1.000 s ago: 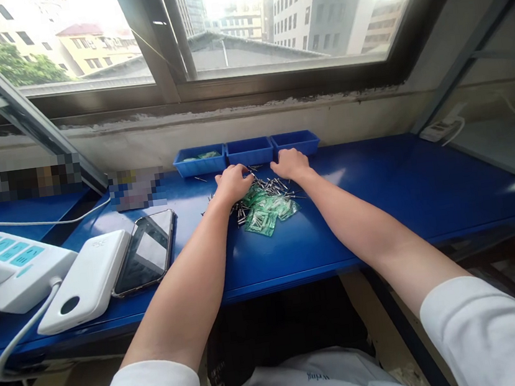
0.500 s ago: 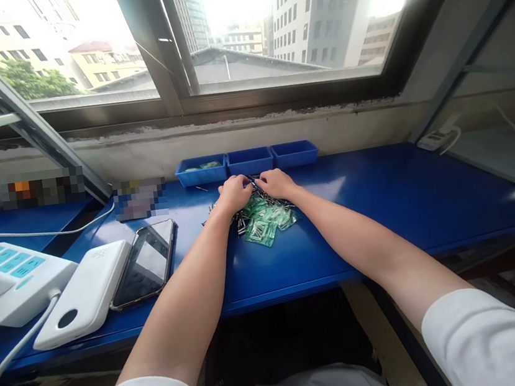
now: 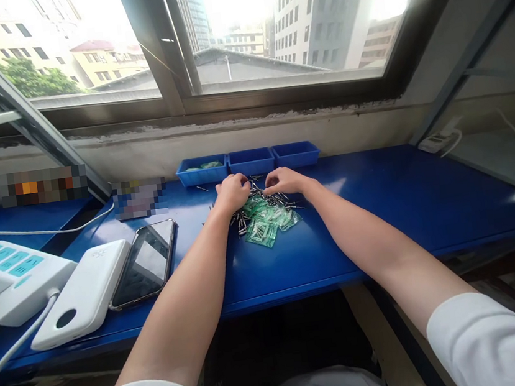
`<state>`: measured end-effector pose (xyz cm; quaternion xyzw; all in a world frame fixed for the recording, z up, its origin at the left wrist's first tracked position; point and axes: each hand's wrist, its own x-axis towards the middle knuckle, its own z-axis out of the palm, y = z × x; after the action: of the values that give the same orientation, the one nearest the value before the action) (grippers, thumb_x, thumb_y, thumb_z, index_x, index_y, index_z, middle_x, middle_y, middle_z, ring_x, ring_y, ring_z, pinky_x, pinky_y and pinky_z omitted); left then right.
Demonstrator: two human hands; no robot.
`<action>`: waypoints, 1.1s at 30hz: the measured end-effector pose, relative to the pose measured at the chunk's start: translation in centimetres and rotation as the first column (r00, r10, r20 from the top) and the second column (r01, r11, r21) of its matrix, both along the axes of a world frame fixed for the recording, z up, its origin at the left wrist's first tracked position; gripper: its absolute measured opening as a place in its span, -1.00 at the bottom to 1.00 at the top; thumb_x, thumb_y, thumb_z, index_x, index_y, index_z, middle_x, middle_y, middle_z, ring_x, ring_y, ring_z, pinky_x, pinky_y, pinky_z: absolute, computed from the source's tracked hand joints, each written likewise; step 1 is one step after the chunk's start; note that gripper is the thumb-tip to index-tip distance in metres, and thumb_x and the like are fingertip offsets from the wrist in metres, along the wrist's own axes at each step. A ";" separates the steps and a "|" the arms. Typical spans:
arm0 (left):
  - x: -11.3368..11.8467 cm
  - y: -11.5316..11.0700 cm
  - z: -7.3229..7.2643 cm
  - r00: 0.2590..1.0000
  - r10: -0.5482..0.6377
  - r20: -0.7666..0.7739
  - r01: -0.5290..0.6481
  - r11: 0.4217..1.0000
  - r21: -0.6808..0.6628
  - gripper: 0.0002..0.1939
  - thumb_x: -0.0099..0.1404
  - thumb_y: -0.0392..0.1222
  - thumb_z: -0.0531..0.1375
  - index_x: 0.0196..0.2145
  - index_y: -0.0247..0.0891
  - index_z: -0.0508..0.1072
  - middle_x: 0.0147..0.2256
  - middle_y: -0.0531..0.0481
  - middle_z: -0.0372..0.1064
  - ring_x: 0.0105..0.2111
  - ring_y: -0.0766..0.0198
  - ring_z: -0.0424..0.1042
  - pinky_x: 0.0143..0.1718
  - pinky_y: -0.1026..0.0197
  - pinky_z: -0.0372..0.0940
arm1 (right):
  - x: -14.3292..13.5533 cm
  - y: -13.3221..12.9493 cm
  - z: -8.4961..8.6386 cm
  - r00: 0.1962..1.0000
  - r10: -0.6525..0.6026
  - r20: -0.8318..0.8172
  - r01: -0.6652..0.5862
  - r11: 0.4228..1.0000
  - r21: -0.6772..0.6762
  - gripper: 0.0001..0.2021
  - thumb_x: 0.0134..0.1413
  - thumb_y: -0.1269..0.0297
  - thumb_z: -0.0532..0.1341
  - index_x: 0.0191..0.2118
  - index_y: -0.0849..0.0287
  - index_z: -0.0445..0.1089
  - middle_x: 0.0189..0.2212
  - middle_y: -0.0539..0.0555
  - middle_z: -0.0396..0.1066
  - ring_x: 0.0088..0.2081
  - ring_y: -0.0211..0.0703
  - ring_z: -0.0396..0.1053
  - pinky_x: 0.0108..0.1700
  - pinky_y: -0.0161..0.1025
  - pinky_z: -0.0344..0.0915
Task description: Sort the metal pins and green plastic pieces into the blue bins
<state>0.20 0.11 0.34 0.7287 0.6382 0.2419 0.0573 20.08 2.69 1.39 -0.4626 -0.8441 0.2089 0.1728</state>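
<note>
A loose pile of thin black and silver screw-like pieces [image 3: 279, 199] lies on the blue table in front of me. Small green plastic packets [image 3: 262, 232] with similar slim pieces inside rest on its near side. At the pile's left, my left hand [image 3: 233, 192] has its fingers curled together; their tips are turned away, and whatever is in them is too small to make out. Over the pile's right side is my right hand [image 3: 288, 180], its thumb and forefinger apart with a gap between them and nothing visible in it.
Three blue bins stand behind the pile: the left bin [image 3: 203, 176] holds green packets, beside the middle bin [image 3: 251, 167] and right bin [image 3: 297, 160]. To the left lie a phone [image 3: 146, 263], a white power bank [image 3: 82, 296] and a power strip [image 3: 20, 291] with cables.
My right hand has moved a little to the right, away from my left hand, and its fingers have parted. More of the pile shows between the hands. My left hand has barely shifted.
</note>
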 end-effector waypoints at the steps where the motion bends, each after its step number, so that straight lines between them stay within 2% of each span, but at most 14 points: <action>1: 0.0 0.0 0.0 1.000 -0.002 -0.001 0.002 1.000 0.001 -0.71 0.27 -0.08 0.04 -0.17 -0.16 0.48 -0.06 -0.14 0.44 -0.02 0.01 0.36 0.03 0.00 0.16 | -0.2 -0.1 0.0 1.000 0.020 -0.002 -0.020 1.000 0.003 -0.69 -0.11 0.06 0.33 -0.30 0.19 0.53 -0.35 0.05 0.53 -0.31 -0.20 0.41 -0.31 -0.34 0.23; 4: 0.0 0.0 -0.1 1.000 -0.010 -0.001 0.010 1.000 0.004 -0.71 0.27 -0.07 0.04 -0.17 -0.16 0.48 -0.07 -0.13 0.44 -0.03 0.00 0.36 0.03 0.00 0.16 | -0.9 -0.3 -0.1 0.999 0.037 -0.012 -0.037 0.999 0.036 -0.76 -0.07 0.15 0.31 -0.31 0.20 0.55 -0.36 0.05 0.54 -0.31 -0.20 0.42 -0.30 -0.35 0.23; 11: 0.0 -0.2 -0.1 0.999 -0.035 0.000 0.035 0.999 0.006 -0.70 0.26 -0.06 0.04 -0.17 -0.18 0.48 -0.08 -0.14 0.44 -0.03 0.00 0.36 0.04 -0.01 0.16 | -1.9 0.1 -0.9 1.000 0.025 -0.008 -0.024 0.992 0.125 -0.80 -0.01 0.25 0.23 -0.32 0.21 0.57 -0.34 0.09 0.56 -0.28 -0.15 0.46 -0.24 -0.33 0.28; 14: 0.1 -0.3 0.0 0.999 -0.048 -0.004 0.048 0.999 0.001 -0.70 0.26 -0.06 0.05 -0.16 -0.17 0.48 -0.07 -0.14 0.44 -0.02 -0.01 0.36 0.04 -0.01 0.16 | -2.4 0.0 -1.1 0.999 -0.019 0.043 0.011 0.986 0.166 -0.80 -0.07 0.33 0.21 -0.32 0.19 0.56 -0.34 0.10 0.56 -0.27 -0.11 0.47 -0.21 -0.32 0.29; 20: 0.2 -0.4 0.1 0.998 -0.055 -0.007 0.055 0.998 -0.005 -0.70 0.25 -0.06 0.06 -0.16 -0.18 0.48 -0.06 -0.14 0.44 -0.01 -0.01 0.36 0.04 -0.01 0.16 | -3.2 -0.5 -0.8 0.989 -0.120 0.083 0.102 0.975 0.197 -0.71 -0.13 0.31 0.24 -0.21 0.19 0.54 -0.23 0.15 0.55 -0.17 -0.02 0.47 -0.14 -0.28 0.32; 23: 0.2 -0.4 0.1 0.998 -0.061 -0.017 0.061 0.998 -0.006 -0.69 0.26 -0.05 0.06 -0.14 -0.18 0.48 -0.06 -0.13 0.44 -0.01 -0.02 0.36 0.04 -0.02 0.17 | -3.2 -0.6 -0.5 0.994 -0.112 0.013 0.109 0.982 0.158 -0.67 -0.16 0.36 0.24 -0.18 0.23 0.54 -0.21 0.13 0.55 -0.16 -0.06 0.47 -0.10 -0.31 0.32; 27: 0.3 -0.6 0.2 0.998 -0.058 -0.017 0.058 0.998 -0.001 -0.69 0.27 -0.05 0.07 -0.13 -0.16 0.49 -0.06 -0.10 0.45 0.00 0.01 0.36 0.04 0.03 0.17 | -3.0 -0.1 -0.5 0.981 -0.113 -0.160 0.123 0.991 0.058 -0.69 -0.17 0.45 0.22 -0.21 0.27 0.55 -0.29 0.09 0.56 -0.24 -0.14 0.48 -0.16 -0.33 0.35; 30: 0.4 -0.7 0.3 0.996 -0.085 0.018 0.085 0.996 0.032 -0.69 0.27 -0.07 0.07 -0.13 -0.18 0.50 -0.07 -0.08 0.47 -0.01 0.04 0.38 0.04 0.05 0.18 | -2.9 0.4 -0.8 0.936 -0.085 -0.342 0.102 0.994 0.030 -0.73 -0.13 0.51 0.18 -0.26 0.30 0.55 -0.32 0.09 0.55 -0.27 -0.18 0.47 -0.17 -0.33 0.35; 33: 0.5 -0.9 0.5 0.990 -0.128 0.066 0.125 0.990 0.059 -0.69 0.28 -0.06 0.07 -0.13 -0.18 0.50 -0.09 -0.06 0.49 -0.04 0.08 0.40 0.01 0.11 0.20 | -3.0 0.8 -1.0 0.855 -0.087 -0.512 0.083 0.996 -0.031 -0.80 -0.08 0.50 0.18 -0.31 0.30 0.53 -0.44 0.05 0.52 -0.42 -0.26 0.43 -0.27 -0.32 0.36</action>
<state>0.68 -0.81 0.81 0.7601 0.5814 0.2806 0.0747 17.05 3.46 0.43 -0.4280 -0.7457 0.3199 0.3981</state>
